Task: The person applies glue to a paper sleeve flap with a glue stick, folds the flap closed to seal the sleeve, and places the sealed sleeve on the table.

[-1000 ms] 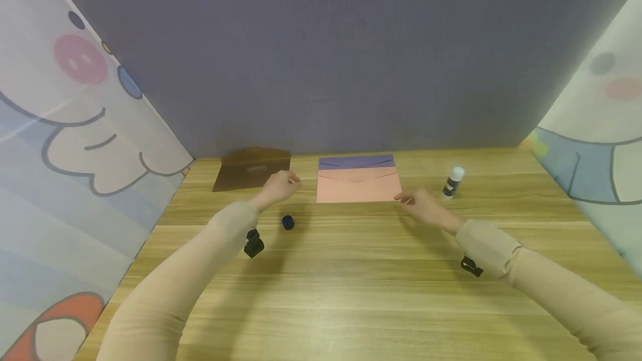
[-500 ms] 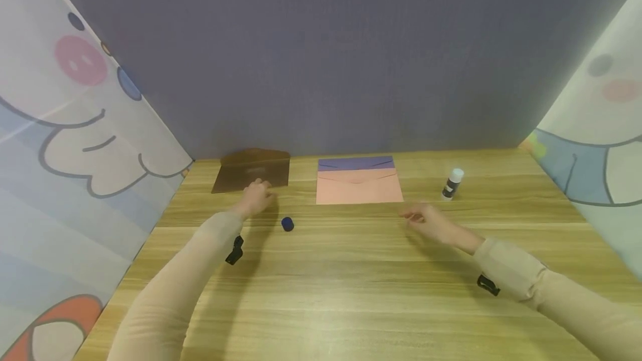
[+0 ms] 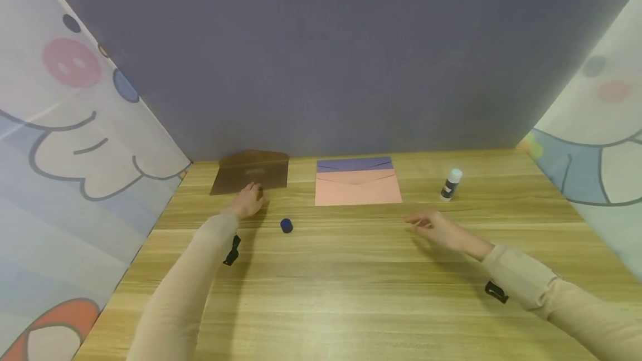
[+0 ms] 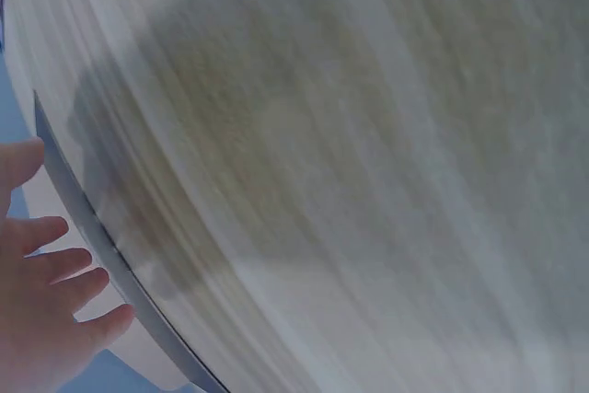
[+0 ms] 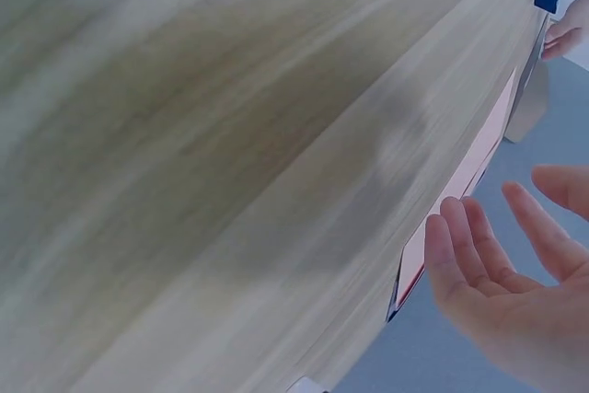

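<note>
In the head view, a dark brown envelope (image 3: 246, 178) lies at the back left of the table, its flap raised towards the wall. My left hand (image 3: 246, 201) is at its front edge, fingertips over or touching that edge; I cannot tell which. The fingers appear loosely spread in the left wrist view. A pink envelope (image 3: 358, 193) overlaps a purple envelope (image 3: 354, 164) at the back middle. Right of and in front of them, my right hand (image 3: 437, 229) hovers with relaxed fingers and holds nothing. In the right wrist view its fingers (image 5: 490, 255) are slightly bent.
A small dark blue cylinder (image 3: 286, 225) stands to the right of my left hand. Beyond my right hand is a small white-capped bottle (image 3: 451, 185) with a dark label. A grey wall (image 3: 321, 60) closes off the table's (image 3: 321, 294) back, with cartoon-printed panels at both sides.
My left hand has moved left from beside the brown envelope's right edge to its front edge. My right hand has drawn back towards me and right, away from the pink envelope's corner.
</note>
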The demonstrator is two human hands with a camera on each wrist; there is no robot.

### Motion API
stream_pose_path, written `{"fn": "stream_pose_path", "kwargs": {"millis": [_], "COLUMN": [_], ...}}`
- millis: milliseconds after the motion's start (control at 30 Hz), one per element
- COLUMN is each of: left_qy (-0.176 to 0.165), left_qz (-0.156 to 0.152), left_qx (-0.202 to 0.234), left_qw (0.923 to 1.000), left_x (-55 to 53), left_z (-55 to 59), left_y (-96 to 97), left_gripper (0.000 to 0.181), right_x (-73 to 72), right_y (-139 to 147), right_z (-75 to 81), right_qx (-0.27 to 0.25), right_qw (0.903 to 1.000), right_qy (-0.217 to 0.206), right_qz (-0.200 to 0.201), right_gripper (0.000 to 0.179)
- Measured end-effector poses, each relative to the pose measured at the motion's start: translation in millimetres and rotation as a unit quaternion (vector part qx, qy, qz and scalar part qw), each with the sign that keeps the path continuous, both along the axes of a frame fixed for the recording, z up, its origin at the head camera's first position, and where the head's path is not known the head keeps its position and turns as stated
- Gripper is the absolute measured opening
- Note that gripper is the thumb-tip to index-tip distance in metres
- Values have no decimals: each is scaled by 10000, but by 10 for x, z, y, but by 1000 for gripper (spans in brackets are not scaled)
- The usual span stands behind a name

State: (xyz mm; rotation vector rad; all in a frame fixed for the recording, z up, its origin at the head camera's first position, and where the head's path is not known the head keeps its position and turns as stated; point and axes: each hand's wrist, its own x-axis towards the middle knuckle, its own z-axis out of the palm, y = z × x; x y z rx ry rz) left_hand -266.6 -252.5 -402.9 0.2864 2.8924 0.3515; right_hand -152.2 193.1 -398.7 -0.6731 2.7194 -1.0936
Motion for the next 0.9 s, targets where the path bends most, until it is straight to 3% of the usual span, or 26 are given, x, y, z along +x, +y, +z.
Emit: {"fn": "stream_pose_path", "kwargs": {"millis": [467, 633, 900], "left_qy": [-526, -526, -227], "left_qz": [237, 174, -92], "left_qx": [-349, -555, -567], "left_qw": [9977, 9969, 9981], "left_x": [-84, -69, 11], "left_z": [-131, -94, -124], "left_y": [-96, -53, -17], "left_gripper": [64, 65, 63], "right_x": [17, 24, 49], "right_y": [41, 67, 69], "right_z": [-56, -68, -60], "right_qx": [-53, -9, 11], "right_qw": [9999, 10000, 10000], "right_qy": [47, -10, 17], "right_qz": [72, 5, -19], "right_gripper": [23, 23, 23]}}
